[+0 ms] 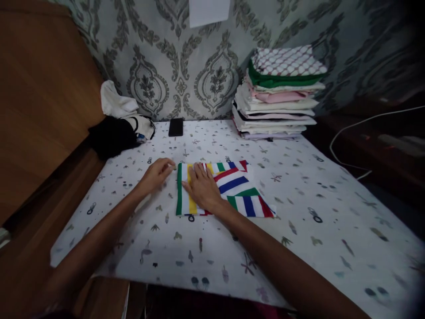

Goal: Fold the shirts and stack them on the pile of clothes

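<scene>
A striped cloth [237, 184] in green, white, yellow, red and blue lies folded on the patterned white table cover [199, 248]. Flat on its left part rests my right hand [202, 186], fingers spread and pointing away from me. My left hand [156, 176] hovers just left of the cloth's green edge, not touching it, its fingers loosely curved and apart with nothing in them.
At the back right stands a tall stack of folded cloths [275, 104]. A dark flat object [175, 127] lies near the wall. Black and white garments [114, 135] are heaped at the back left, beside a wooden panel [43, 88]. A white cable [341, 128] hangs at the right.
</scene>
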The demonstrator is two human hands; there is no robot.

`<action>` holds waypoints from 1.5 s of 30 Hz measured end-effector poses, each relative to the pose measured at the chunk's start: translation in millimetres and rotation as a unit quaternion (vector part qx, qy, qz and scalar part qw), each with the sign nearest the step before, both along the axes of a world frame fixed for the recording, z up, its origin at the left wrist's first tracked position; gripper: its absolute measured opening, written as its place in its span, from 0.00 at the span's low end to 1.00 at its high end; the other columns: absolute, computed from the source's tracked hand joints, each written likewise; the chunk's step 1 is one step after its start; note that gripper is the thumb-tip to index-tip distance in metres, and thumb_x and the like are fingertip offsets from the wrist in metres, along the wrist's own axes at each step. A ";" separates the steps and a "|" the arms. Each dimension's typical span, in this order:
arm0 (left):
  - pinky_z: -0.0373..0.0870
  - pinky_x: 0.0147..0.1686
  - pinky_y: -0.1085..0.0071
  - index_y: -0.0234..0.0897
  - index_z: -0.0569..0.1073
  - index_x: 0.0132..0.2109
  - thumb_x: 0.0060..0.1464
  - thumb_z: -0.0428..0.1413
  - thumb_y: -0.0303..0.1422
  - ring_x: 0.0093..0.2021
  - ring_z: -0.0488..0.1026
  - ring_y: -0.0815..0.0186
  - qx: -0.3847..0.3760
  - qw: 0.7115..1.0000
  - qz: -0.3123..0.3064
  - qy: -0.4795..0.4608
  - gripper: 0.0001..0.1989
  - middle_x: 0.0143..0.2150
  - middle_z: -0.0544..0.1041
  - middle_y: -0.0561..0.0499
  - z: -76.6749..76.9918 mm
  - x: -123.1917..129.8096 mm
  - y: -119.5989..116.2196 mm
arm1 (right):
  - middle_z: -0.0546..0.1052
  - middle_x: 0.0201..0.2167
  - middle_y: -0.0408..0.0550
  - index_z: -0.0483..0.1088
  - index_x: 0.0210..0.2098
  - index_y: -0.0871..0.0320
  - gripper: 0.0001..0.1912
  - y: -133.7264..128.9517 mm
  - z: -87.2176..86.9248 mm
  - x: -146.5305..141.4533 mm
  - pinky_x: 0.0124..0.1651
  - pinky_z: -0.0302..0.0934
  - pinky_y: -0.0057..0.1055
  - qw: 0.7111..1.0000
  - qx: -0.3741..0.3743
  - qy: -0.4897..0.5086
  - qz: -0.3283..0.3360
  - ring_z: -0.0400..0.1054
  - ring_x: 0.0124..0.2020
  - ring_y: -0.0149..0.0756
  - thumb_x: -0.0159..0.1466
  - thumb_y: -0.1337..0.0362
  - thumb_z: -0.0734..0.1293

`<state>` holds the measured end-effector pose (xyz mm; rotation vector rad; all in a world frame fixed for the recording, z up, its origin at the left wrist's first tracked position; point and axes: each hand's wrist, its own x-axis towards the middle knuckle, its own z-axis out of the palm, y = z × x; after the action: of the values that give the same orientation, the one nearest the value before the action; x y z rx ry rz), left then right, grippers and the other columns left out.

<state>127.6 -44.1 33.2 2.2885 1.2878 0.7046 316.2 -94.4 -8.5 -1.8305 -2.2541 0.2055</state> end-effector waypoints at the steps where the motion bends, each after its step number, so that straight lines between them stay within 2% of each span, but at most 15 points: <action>1: 0.67 0.39 0.67 0.36 0.75 0.45 0.59 0.51 0.34 0.35 0.69 0.64 -0.021 1.000 -0.001 -0.007 0.12 0.33 0.71 0.52 -5.2 5.2 23.4 | 0.53 0.71 0.67 0.55 0.69 0.72 0.39 -0.2 0.3 0.5 0.73 0.36 0.51 1.000 0.000 0.006 0.000 0.42 0.73 0.53 0.72 0.45 0.48; 3: 0.67 0.39 0.68 0.36 0.76 0.42 0.56 0.52 0.33 0.35 0.69 0.64 -0.069 0.997 -0.032 -0.009 0.11 0.32 0.71 0.53 -16.5 16.2 58.6 | 0.53 0.71 0.67 0.56 0.69 0.72 0.40 -0.5 0.3 1.5 0.73 0.36 0.51 1.000 -0.002 0.024 0.001 0.42 0.73 0.52 0.72 0.45 0.48; 5: 0.66 0.37 0.69 0.36 0.75 0.36 0.54 0.53 0.35 0.34 0.69 0.65 -0.108 0.991 -0.077 -0.003 0.09 0.32 0.71 0.53 -24.6 24.8 78.4 | 0.53 0.71 0.67 0.55 0.69 0.73 0.40 -0.6 -0.2 2.3 0.73 0.35 0.50 0.999 -0.002 0.043 0.001 0.42 0.74 0.52 0.72 0.45 0.48; 9: 0.65 0.36 0.68 0.37 0.71 0.28 0.56 0.53 0.40 0.32 0.67 0.64 -0.108 0.982 -0.144 0.049 0.13 0.29 0.68 0.53 -25.7 30.8 90.3 | 0.52 0.71 0.68 0.54 0.69 0.76 0.41 -0.7 0.2 2.3 0.73 0.34 0.51 0.999 -0.006 0.052 -0.001 0.40 0.74 0.53 0.72 0.46 0.49; 12: 0.65 0.43 0.63 0.37 0.71 0.26 0.61 0.49 0.42 0.36 0.67 0.61 -0.031 0.977 -0.175 0.121 0.19 0.30 0.68 0.50 -23.2 32.2 88.5 | 0.51 0.71 0.69 0.53 0.69 0.77 0.40 -1.0 2.1 2.4 0.73 0.35 0.52 0.999 -0.009 0.041 0.000 0.39 0.74 0.54 0.72 0.47 0.50; 15: 0.64 0.48 0.58 0.37 0.73 0.29 0.65 0.45 0.43 0.42 0.67 0.57 0.055 0.971 -0.147 0.181 0.22 0.36 0.71 0.45 -23.9 34.1 81.0 | 0.51 0.71 0.68 0.53 0.69 0.76 0.39 -1.7 3.6 3.3 0.73 0.36 0.51 0.999 -0.008 0.032 0.005 0.40 0.74 0.54 0.73 0.48 0.51; 19: 0.65 0.49 0.55 0.36 0.74 0.35 0.67 0.43 0.42 0.45 0.68 0.53 0.112 0.963 -0.069 0.237 0.21 0.41 0.72 0.42 -23.7 34.1 65.3 | 0.53 0.70 0.69 0.56 0.68 0.76 0.38 -2.9 1.5 3.9 0.73 0.37 0.50 0.999 0.009 0.049 0.005 0.42 0.73 0.54 0.72 0.50 0.54; 21: 0.67 0.49 0.54 0.35 0.74 0.39 0.68 0.43 0.41 0.47 0.69 0.52 0.127 0.963 -0.014 0.238 0.20 0.42 0.73 0.41 -21.4 33.4 54.2 | 0.55 0.70 0.69 0.58 0.67 0.76 0.35 -2.8 -0.8 4.1 0.73 0.39 0.51 0.997 0.025 0.068 0.002 0.43 0.73 0.54 0.72 0.52 0.55; 23: 0.67 0.51 0.54 0.34 0.73 0.45 0.68 0.42 0.39 0.50 0.70 0.52 0.137 0.967 0.006 0.213 0.19 0.45 0.75 0.40 -19.2 34.6 39.4 | 0.59 0.68 0.68 0.61 0.66 0.74 0.31 -1.7 -2.0 6.1 0.72 0.42 0.52 0.993 0.045 0.106 -0.005 0.47 0.72 0.52 0.72 0.57 0.53; 25: 0.66 0.57 0.53 0.32 0.71 0.54 0.68 0.42 0.38 0.58 0.68 0.53 0.150 0.972 -0.020 0.181 0.19 0.54 0.74 0.38 -19.3 40.2 21.6 | 0.63 0.67 0.65 0.63 0.65 0.70 0.28 0.9 -0.3 11.8 0.71 0.45 0.53 0.982 0.078 0.169 -0.018 0.51 0.71 0.49 0.72 0.63 0.50; 29: 0.53 0.68 0.50 0.30 0.61 0.67 0.69 0.41 0.42 0.72 0.52 0.53 0.144 0.965 -0.103 0.191 0.27 0.70 0.61 0.35 -28.9 63.0 -11.7 | 0.69 0.64 0.58 0.66 0.63 0.62 0.27 6.7 12.7 35.6 0.70 0.50 0.50 0.939 0.145 0.308 -0.050 0.58 0.68 0.43 0.71 0.64 0.50; 32: 0.47 0.69 0.47 0.30 0.56 0.70 0.69 0.39 0.46 0.74 0.47 0.52 0.086 0.962 -0.131 0.223 0.32 0.73 0.54 0.35 -37.7 77.0 -22.8 | 0.72 0.62 0.55 0.67 0.62 0.60 0.26 3.1 25.6 54.8 0.67 0.55 0.47 0.918 0.138 0.365 -0.074 0.63 0.64 0.42 0.71 0.60 0.52; 35: 0.42 0.70 0.46 0.32 0.55 0.71 0.68 0.39 0.48 0.75 0.44 0.52 0.057 0.966 -0.130 0.217 0.33 0.74 0.52 0.35 -40.2 79.7 -24.0 | 0.72 0.62 0.51 0.68 0.62 0.57 0.27 -8.7 33.4 64.3 0.67 0.55 0.45 0.913 0.103 0.384 -0.094 0.63 0.64 0.42 0.72 0.56 0.51; 40: 0.40 0.70 0.46 0.35 0.51 0.72 0.68 0.40 0.47 0.75 0.44 0.54 0.053 0.975 -0.130 0.174 0.33 0.74 0.50 0.37 -32.0 79.1 -33.6 | 0.73 0.61 0.51 0.67 0.63 0.57 0.29 -24.3 31.3 63.4 0.67 0.55 0.44 0.905 0.076 0.406 -0.106 0.63 0.65 0.44 0.72 0.51 0.49; 45: 0.42 0.70 0.46 0.33 0.53 0.71 0.66 0.43 0.50 0.75 0.45 0.52 0.049 0.971 -0.149 0.181 0.35 0.74 0.51 0.34 -33.2 94.6 -50.9 | 0.69 0.64 0.54 0.64 0.65 0.60 0.31 -17.1 27.6 57.1 0.69 0.52 0.42 0.913 0.062 0.397 -0.073 0.60 0.67 0.41 0.73 0.50 0.48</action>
<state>222.3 -95.0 -0.1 2.7038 1.0307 0.2588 373.3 -111.5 19.1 -1.4596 -1.5180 0.6316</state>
